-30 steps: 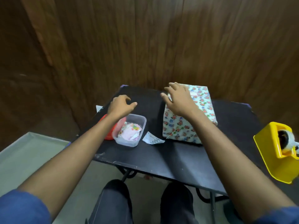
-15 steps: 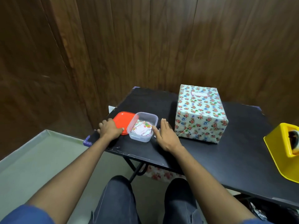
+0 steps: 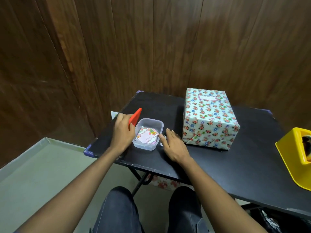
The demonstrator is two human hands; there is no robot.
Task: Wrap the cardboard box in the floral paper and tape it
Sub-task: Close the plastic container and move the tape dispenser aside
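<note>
The box wrapped in floral paper (image 3: 209,117) stands at the back of the black table (image 3: 235,165), with a small white label on its top. A clear plastic tub (image 3: 149,133) of floral cards sits left of it. My left hand (image 3: 122,132) grips the tub's red lid (image 3: 135,118) and holds it tilted up on edge beside the tub. My right hand (image 3: 173,147) lies flat on the table, fingers straight, thumb against the tub's right side, over a small white slip. The yellow tape dispenser (image 3: 296,157) sits at the right edge.
A dark wooden wall (image 3: 151,47) rises close behind the table. The floor (image 3: 42,174) lies to the left. My knees (image 3: 148,211) are under the table's front edge, and floral paper (image 3: 161,182) shows below the table.
My left hand has lifted the red lid from flat on the table to tilted on edge. My right hand has stayed by the tub. The view shifted slightly.
</note>
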